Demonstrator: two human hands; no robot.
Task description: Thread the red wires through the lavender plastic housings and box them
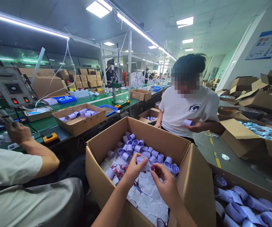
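Over a large open cardboard box [117, 138], my left hand [132, 170] is closed around a small pale lilac cylindrical part [142, 161]. My right hand [165, 183] pinches a thin wire with a red end [153, 168] right beside that part. Inside the box, several more lilac cylinders [136, 147] stand at the far side on a white moulded tray [147, 195], and a bunch of red-tipped wires [118, 172] lies at the left.
A person in a white T-shirt [188, 108] stands across the box holding a lilac part. Another person's arm [35, 154] rests at the left by a green workbench [55, 126] with boxes and a press. Open boxes of lilac parts [244, 208] sit at the right.
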